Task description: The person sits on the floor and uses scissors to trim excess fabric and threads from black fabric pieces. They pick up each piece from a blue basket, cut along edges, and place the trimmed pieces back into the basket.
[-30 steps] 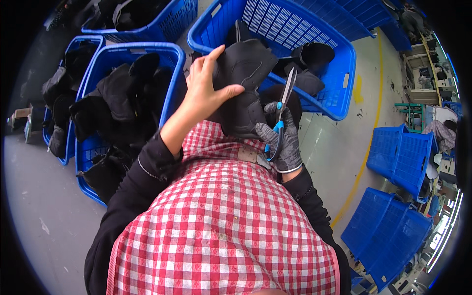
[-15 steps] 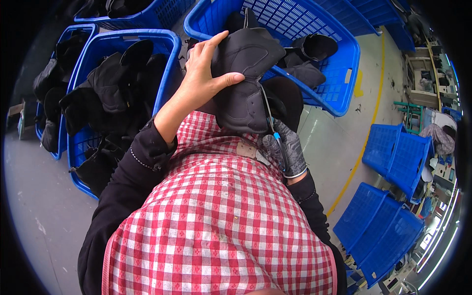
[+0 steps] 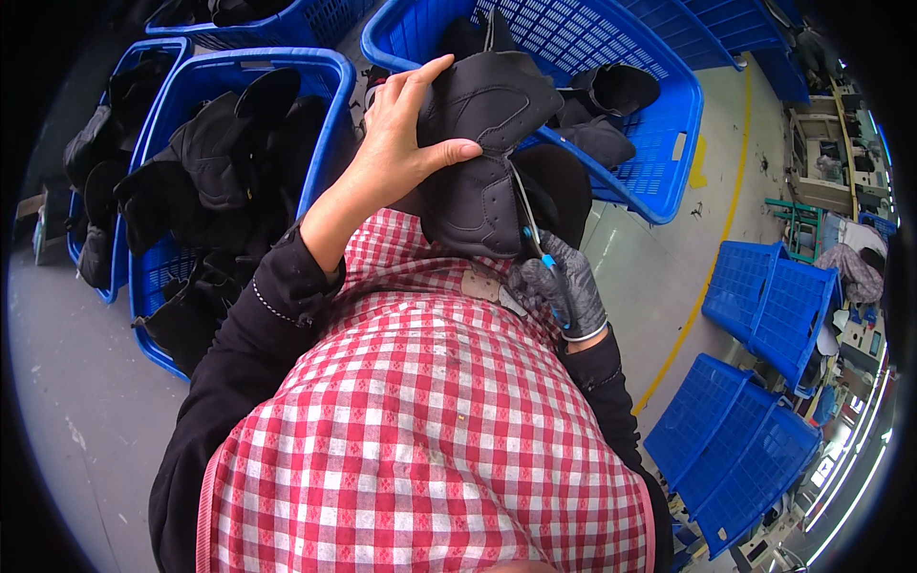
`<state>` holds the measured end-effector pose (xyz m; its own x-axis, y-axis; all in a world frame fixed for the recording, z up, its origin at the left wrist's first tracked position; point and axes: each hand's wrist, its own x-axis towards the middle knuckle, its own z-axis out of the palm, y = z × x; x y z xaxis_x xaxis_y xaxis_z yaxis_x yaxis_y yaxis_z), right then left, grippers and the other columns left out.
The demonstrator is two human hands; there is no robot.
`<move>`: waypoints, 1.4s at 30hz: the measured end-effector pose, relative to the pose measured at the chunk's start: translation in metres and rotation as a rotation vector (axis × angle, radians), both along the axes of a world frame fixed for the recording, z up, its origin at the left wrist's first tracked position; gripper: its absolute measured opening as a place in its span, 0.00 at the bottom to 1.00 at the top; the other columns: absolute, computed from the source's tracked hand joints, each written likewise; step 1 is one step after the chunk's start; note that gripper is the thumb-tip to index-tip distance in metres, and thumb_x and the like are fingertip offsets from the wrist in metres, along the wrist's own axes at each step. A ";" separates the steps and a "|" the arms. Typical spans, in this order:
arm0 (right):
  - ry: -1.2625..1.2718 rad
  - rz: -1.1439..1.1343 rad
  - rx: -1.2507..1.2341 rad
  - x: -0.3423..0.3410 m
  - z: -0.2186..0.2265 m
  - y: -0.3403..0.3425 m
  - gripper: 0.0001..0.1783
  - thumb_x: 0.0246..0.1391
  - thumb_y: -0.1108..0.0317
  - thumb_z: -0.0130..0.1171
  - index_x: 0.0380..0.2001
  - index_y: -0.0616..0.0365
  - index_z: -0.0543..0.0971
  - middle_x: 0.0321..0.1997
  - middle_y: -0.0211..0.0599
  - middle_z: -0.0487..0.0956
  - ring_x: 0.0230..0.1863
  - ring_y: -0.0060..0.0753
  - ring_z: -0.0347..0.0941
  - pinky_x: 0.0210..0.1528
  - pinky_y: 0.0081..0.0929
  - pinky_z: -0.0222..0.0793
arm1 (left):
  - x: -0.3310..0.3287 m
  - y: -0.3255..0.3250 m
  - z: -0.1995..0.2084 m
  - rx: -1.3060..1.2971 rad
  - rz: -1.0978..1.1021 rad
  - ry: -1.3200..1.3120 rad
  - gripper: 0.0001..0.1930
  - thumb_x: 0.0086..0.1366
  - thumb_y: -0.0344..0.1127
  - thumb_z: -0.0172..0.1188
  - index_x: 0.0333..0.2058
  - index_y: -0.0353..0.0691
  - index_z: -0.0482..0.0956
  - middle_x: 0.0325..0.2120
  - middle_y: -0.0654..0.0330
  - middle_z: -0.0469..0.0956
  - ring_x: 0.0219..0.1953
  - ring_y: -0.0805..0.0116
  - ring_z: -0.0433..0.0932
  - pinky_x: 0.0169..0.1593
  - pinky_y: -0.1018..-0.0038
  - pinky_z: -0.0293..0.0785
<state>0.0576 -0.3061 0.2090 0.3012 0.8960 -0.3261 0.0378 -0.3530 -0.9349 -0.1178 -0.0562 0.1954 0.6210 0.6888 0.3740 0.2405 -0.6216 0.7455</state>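
Observation:
Bare, my left hand (image 3: 401, 134) grips a black padded, stitched piece that looks like a shoe upper (image 3: 473, 196), with the thumb across its front and the fingers behind its edge. The piece stands upright above my lap. In a grey knitted glove, my right hand (image 3: 565, 286) is closed around the blue-and-dark handle of a slim metal tool that looks like scissors (image 3: 524, 205). Its blade points up along the right edge of the upper, by the notch at its middle. Whether the blade touches the material I cannot tell.
A blue basket (image 3: 330, 76) of black pieces stands on my left, another blue basket (image 3: 683, 181) ahead to the right. Nested blue baskets (image 3: 764, 296) lie farther right, beyond a yellow floor line (image 3: 712, 286). A red-and-white checked apron (image 3: 430, 411) covers my lap.
The upper and both hands have shifted very slightly up and to the right in the picture. The tool has tilted a little in my right hand. Both grips stay the same.

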 end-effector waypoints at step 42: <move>-0.556 0.017 0.084 0.001 -0.021 -0.009 0.20 0.57 0.67 0.64 0.51 0.66 0.82 0.37 0.46 0.86 0.36 0.34 0.82 0.42 0.33 0.76 | -0.013 -0.009 0.020 -0.053 -0.051 -0.105 0.50 0.50 0.47 0.81 0.67 0.39 0.62 0.59 0.44 0.69 0.63 0.42 0.68 0.66 0.54 0.65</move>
